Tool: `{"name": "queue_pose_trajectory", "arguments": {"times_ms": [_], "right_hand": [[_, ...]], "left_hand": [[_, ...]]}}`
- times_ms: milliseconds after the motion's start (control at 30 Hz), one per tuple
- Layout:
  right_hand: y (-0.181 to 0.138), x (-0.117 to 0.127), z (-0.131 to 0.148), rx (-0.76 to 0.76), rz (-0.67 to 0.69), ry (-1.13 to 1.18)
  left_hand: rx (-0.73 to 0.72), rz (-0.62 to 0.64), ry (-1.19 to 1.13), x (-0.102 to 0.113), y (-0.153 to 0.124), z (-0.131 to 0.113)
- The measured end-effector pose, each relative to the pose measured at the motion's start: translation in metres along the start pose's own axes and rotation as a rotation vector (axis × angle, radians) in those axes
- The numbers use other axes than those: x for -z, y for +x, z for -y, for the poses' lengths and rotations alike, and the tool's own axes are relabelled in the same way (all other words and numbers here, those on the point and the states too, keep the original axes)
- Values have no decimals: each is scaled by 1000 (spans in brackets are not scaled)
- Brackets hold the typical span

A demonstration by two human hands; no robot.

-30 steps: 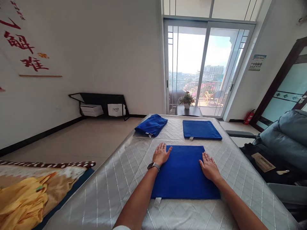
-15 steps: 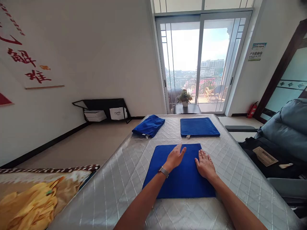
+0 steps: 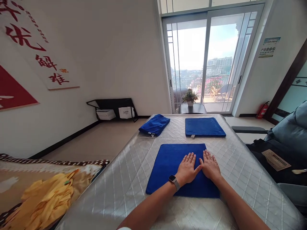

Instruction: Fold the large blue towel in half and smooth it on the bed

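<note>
A flat blue cloth [image 3: 165, 169], laid out as a neat rectangle, lies on the silver quilted table cover [image 3: 120, 188]. My left hand [image 3: 188, 169], with a watch on its wrist, rests palm down on the cloth's right half, fingers stretched out. Right beside it, my right hand [image 3: 211, 166] lies flat over the cloth's right edge, its thumb close to the left thumb. Farther back are a second flat blue cloth [image 3: 205, 126] with a white tag and, to its left, a looser folded blue cloth [image 3: 155, 124].
A potted plant [image 3: 190, 96] stands on a dark chair before the glass sliding door. To the right is a grey armchair [image 3: 287, 127] with a cardboard piece [image 3: 275, 159] on it. At lower left, a yellow cloth [image 3: 51, 195] lies on a patterned blanket [image 3: 81, 175].
My left hand has moved right across the cloth and come down flat beside my right hand. The right hand stays at the cloth's edge. The view has turned slightly left.
</note>
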State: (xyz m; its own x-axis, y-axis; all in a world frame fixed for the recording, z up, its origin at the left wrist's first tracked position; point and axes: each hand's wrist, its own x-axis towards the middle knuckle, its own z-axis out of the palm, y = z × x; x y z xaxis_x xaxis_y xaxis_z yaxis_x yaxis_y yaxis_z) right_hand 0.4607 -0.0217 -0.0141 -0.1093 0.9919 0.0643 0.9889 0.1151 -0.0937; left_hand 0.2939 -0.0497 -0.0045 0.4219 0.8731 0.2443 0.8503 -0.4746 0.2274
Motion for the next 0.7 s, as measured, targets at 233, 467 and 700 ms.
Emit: {"name": "queue_pose_trajectory", "arguments": {"times_ms": [233,467,700], "right_hand": [[-1,2,2,-17,-11,23],[0,0,1,-15,-5,-7],[-1,1,1,-10,-11,2]], "left_hand": [[145,62,92,26,-53,57],[331,79,142,49,-110,110],[357,19,138,49,-120,110]]}}
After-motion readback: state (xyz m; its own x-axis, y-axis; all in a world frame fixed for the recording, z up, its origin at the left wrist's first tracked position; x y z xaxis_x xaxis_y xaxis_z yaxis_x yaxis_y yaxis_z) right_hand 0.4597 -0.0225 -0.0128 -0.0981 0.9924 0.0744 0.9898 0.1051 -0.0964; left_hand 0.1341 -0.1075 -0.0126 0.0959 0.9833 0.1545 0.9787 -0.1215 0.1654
